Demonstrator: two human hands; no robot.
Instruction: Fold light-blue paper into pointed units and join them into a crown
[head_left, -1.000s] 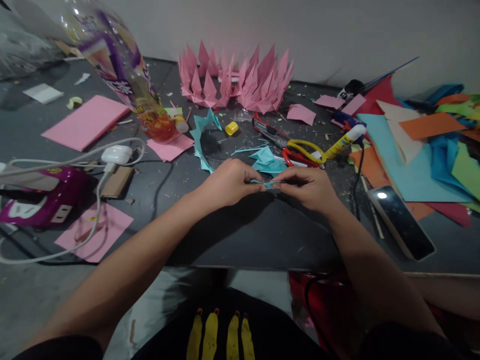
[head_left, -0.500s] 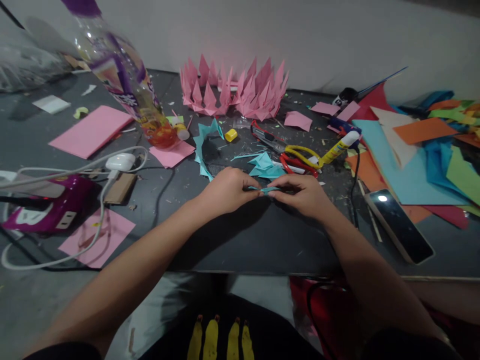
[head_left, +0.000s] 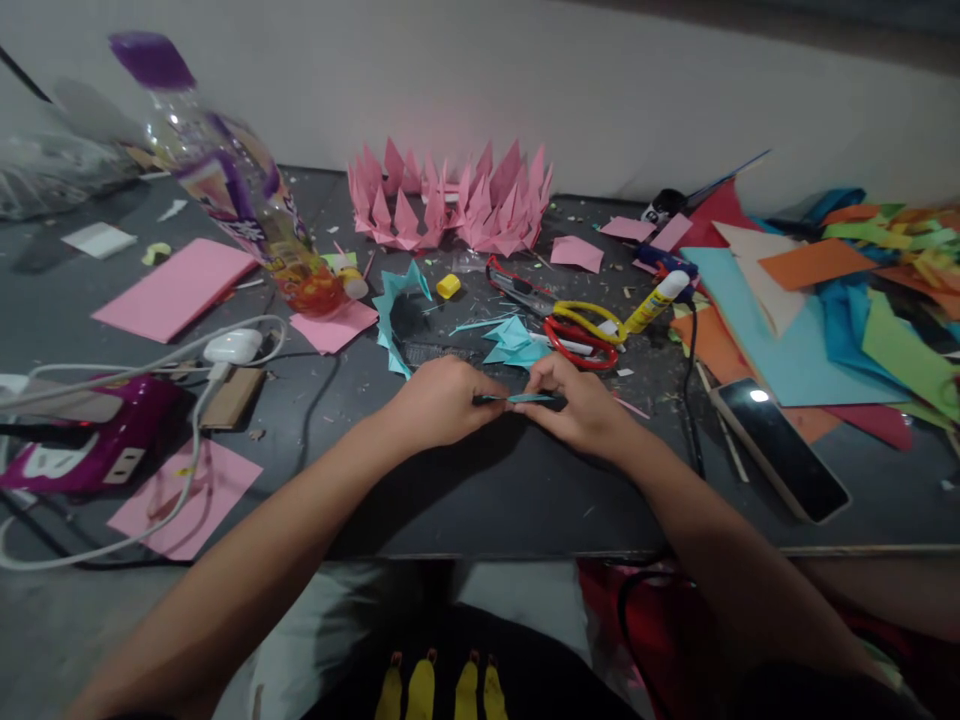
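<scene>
A small folded piece of turquoise paper (head_left: 525, 398) is pinched between my hands over the near part of the dark table. My left hand (head_left: 450, 400) grips its left end, and my right hand (head_left: 574, 405) has thumb and forefinger on its right end. Just beyond my fingers lie folded turquoise paper pieces (head_left: 516, 343). To their left stands a curved turquoise strip of pointed paper folds (head_left: 386, 325). Red-handled scissors (head_left: 581, 345) and yellow-handled scissors (head_left: 592, 318) lie behind my right hand, beside a glue stick (head_left: 660, 302).
Pink pointed paper rings (head_left: 450, 215) stand by the wall. At left are a tall bottle (head_left: 232, 190), pink sheets (head_left: 176, 288), a purple power strip (head_left: 97, 430) and white cables. A phone (head_left: 780, 450) and coloured paper sheets (head_left: 810, 345) lie at right.
My right hand has shifted slightly left and its fingers have regripped the turquoise paper, which now looks thinner, seen edge-on. The camera view has tilted up and turned a little right.
</scene>
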